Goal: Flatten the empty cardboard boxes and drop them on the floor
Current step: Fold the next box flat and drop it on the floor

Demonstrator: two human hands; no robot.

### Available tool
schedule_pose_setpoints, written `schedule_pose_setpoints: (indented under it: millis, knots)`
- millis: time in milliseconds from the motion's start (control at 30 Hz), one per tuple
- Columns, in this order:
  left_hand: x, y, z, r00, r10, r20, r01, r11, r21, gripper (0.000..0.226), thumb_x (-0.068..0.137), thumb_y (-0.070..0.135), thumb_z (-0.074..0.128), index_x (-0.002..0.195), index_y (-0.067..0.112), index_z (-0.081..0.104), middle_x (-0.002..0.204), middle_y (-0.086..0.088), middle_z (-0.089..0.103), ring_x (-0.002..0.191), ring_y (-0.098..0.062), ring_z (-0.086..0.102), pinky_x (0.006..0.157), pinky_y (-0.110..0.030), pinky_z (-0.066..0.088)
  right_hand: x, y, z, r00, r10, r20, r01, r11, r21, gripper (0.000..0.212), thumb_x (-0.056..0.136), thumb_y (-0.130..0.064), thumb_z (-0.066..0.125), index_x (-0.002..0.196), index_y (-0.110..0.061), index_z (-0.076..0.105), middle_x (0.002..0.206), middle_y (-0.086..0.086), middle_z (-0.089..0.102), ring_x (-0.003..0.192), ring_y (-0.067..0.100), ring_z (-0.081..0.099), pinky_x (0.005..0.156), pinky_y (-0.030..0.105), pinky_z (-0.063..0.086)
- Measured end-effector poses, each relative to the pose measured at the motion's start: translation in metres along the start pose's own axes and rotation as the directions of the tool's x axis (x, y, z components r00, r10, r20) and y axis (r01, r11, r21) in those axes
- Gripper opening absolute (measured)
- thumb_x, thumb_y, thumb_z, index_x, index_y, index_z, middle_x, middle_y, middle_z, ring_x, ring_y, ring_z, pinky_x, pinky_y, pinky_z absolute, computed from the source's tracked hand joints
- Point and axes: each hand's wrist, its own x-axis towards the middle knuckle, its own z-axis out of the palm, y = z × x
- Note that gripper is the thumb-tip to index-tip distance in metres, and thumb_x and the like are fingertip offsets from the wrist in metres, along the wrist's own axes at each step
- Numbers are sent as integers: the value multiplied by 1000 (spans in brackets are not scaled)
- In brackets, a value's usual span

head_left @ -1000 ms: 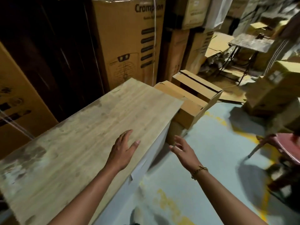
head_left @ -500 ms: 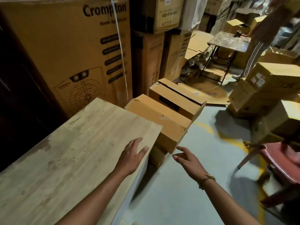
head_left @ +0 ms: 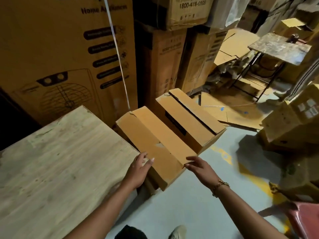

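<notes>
Both hands now off tabletop (head_left: 57,163) & at near box (head_left: 155,144): left hand (head_left: 139,169), right hand (head_left: 198,167) fingers apart, nothing gripped yet (flattening abt to start, box intact)

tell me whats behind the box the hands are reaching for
A second cardboard box, flaps closed with a dark gap along the seam, sits right behind the near box. Taller stacked cartons rise beyond. Neither box's inside shows.

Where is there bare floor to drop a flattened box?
Bare grey floor lies between the wooden table, the near box and the red chair. Beyond the far box and rightward, cardboard crowds it.
</notes>
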Motion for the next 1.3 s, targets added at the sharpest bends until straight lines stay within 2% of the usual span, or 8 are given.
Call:
schedule_pose_setpoints:
  millis: [400, 600, 767, 867, 1000, 1133, 1233, 1300]
  knots:
    - [69, -43, 80, 881, -470, 52, 462, 833, -306, 34, 95, 52, 53, 124, 34, 49, 122, 7, 57, 107, -17, 60, 93, -41, 51, 180, 35, -50, 929, 166, 329, -86, 966, -246, 35, 97, -31, 60, 130, -19, 56, 123, 3, 66, 107, 16, 60, 89, 29, 42]
    - [110, -65, 116, 784, -616, 81, 601, 719, -349, 66, 93, 51, 59, 146, 19, 39, 147, -7, 47, 126, -21, 51, 100, -32, 41, 261, 60, -46, 933, 229, 279, -137, 940, -313, 51, 92, -32, 66, 137, -14, 51, 139, 7, 55, 124, 26, 52, 97, 34, 40]
    - [138, -80, 135, 718, -685, 123, 669, 630, -396, 118, 62, 90, 54, 157, 30, 17, 161, 2, 29, 144, -21, 34, 115, -42, 32, 307, 81, -42, 943, 243, 229, -159, 929, -333, 63, 89, -28, 70, 144, -11, 42, 141, 11, 53, 125, 30, 53, 101, 35, 42]
    - [150, -90, 153, 658, -744, 120, 714, 565, -413, 110, 70, 85, 55, 157, 29, 18, 160, 0, 31, 142, -26, 37, 113, -43, 35, 337, 112, -40, 907, 324, 268, -214, 904, -371, 65, 81, -37, 72, 137, -14, 48, 127, 10, 63, 109, 28, 62, 97, 43, 50]
    - [145, -96, 177, 667, -741, 72, 672, 557, -489, 84, 70, 76, 65, 140, 34, 46, 135, 6, 57, 122, -19, 55, 99, -35, 47, 353, 138, -31, 867, 365, 338, -243, 904, -352, 25, 88, -31, 71, 101, -13, 57, 108, 18, 67, 91, 27, 62, 84, 42, 53]
    - [137, -69, 184, 686, -726, -49, 537, 550, -639, 44, 89, 43, 69, 127, 35, 49, 108, 27, 59, 101, 1, 56, 77, -9, 44, 346, 133, -39, 891, 238, 386, -172, 965, -199, 35, 82, -41, 77, 100, -21, 54, 91, 2, 66, 84, 18, 65, 75, 36, 55]
    - [137, -30, 182, 647, -750, -134, 385, 474, -792, 69, 87, 44, 70, 146, 36, 34, 133, 16, 54, 116, -9, 51, 99, -29, 40, 328, 103, -56, 909, 86, 407, -108, 994, 29, 35, 89, -23, 73, 119, -23, 54, 99, -2, 70, 78, 0, 68, 63, 16, 53]
    - [137, -2, 179, 591, -783, -193, 327, 451, -830, 90, 83, 51, 71, 155, 33, 21, 154, 3, 38, 136, -20, 41, 108, -40, 33, 319, 79, -72, 895, 11, 447, -74, 990, 122, 42, 85, -27, 77, 120, -19, 58, 97, 2, 73, 83, 13, 68, 62, 21, 55]
